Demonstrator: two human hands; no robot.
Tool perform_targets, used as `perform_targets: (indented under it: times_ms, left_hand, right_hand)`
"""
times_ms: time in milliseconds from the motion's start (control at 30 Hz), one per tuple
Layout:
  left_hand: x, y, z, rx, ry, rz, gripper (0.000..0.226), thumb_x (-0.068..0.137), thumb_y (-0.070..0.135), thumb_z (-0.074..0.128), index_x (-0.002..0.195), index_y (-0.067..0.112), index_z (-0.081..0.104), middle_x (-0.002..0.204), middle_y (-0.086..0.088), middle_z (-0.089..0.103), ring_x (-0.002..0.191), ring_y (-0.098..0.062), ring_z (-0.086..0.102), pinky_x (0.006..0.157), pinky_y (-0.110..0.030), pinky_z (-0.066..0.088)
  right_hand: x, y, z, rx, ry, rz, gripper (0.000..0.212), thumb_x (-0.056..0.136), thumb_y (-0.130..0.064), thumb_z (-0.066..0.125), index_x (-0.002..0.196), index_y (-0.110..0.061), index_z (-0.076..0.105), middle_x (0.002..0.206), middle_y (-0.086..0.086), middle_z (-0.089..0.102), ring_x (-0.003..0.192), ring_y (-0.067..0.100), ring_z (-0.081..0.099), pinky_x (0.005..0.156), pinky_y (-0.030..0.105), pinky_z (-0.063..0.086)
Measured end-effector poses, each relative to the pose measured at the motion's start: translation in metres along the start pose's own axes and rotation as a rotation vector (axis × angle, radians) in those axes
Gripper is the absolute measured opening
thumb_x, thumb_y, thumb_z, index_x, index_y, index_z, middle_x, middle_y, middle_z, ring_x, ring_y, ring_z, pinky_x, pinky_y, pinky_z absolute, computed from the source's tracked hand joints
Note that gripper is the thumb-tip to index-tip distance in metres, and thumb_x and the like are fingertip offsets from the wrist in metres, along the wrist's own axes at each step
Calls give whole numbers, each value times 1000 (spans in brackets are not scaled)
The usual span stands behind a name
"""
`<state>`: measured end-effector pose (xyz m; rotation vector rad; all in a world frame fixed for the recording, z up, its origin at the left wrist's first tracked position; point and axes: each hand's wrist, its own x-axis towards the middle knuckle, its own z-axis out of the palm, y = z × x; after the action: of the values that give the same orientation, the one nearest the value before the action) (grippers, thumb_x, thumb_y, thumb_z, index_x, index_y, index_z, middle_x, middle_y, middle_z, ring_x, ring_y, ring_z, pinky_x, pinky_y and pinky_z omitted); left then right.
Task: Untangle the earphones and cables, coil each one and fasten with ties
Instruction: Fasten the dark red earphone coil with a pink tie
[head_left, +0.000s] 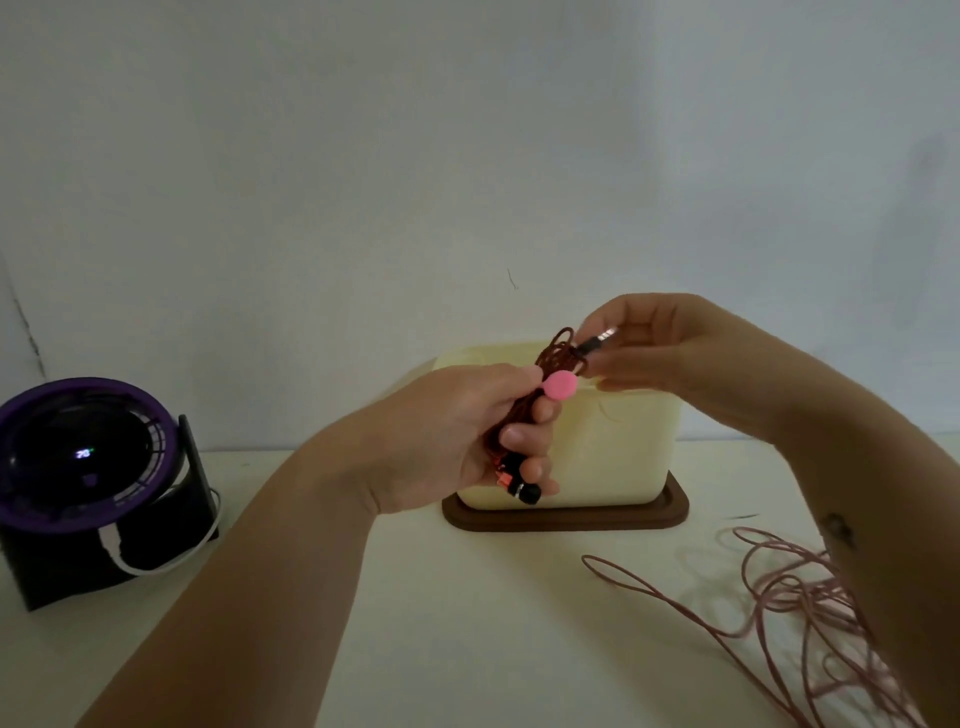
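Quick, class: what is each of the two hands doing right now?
Left hand: closed around the coiled dark red earphone cable with its round pink tie.
Right hand: pinching the cable's metal jack plug.

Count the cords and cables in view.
3. A coiled dark red earphone cord gripped in the left hand; a tangled pink cable on the white table, right; a white cable looped by the purple-rimmed black fan. Others may be hidden.
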<state>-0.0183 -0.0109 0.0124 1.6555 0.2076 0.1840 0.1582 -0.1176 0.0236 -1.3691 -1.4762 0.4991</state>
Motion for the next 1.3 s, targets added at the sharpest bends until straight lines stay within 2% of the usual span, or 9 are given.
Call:
perform_targets:
  times_ms: [133,233,367,533,700,900,1033,1167,1300]
  left_hand:
    - [-5,2,4,-33,-254,18,36,91,31,37,64,25,60,56,7,37,53,-12,46,76,-32,53]
    - [-7,2,1,-6,-355,27,39,95,30,33,69,30,62,58,9,39,56,-10,47,79,-31,51]
    - [-8,1,-6,28,-245,-20,35,89,36,37,62,22,56,56,6,36,54,-12,47,78,-31,53]
    - [-3,-3,-23,392,286,25,39,100,34,38,70,16,54,51,9,43,60,-14,52,73,-32,43]
    - [4,-5,-22,560,569,91,38,101,34,33,74,17,55,54,9,49,67,-16,57,79,-38,46]
    - [12,-15,-14,1107,764,82,33,103,29,28,88,12,52,76,2,48,72,-16,49,55,-28,27]
    - [18,-18,-9,1030,759,115,30,102,29,29,78,22,45,81,2,50,76,-18,53,55,-28,28]
    - [23,-23,-11,829,792,135,26,101,35,32,89,15,45,77,2,51,69,-11,49,57,-25,35]
    - [28,-27,-7,662,782,165,23,100,33,36,98,12,47,77,0,58,60,-8,50,49,-16,37]
  right_hand:
    - [-2,6,19,223,-385,-42,43,83,0,59,125,-10,55,117,14,65,110,26,62,94,35,49]
    - [-2,3,27,240,-527,-72,27,86,-2,56,112,-5,61,103,8,67,96,21,64,85,30,49]
    - [0,2,25,201,-437,43,23,86,-4,56,86,-18,74,88,7,67,86,20,63,80,30,52]
    - [6,8,38,61,-131,134,14,90,-10,59,86,1,68,62,0,57,62,13,60,75,29,57]
    - [13,16,64,5,62,117,13,88,-19,64,86,-8,71,67,-4,65,61,9,60,75,30,57]
    - [12,15,71,-271,77,103,18,92,-23,60,93,-12,74,78,-2,71,59,1,63,67,17,54]
    - [10,13,71,-356,50,133,21,93,-19,56,88,-10,74,76,-5,71,61,6,68,70,22,56]
    - [9,5,71,-467,61,123,25,95,-18,50,91,-9,72,83,-2,72,61,8,67,71,25,54]
    - [3,-7,80,-880,56,31,28,96,-18,40,98,-15,67,89,2,63,77,21,61,70,34,50]
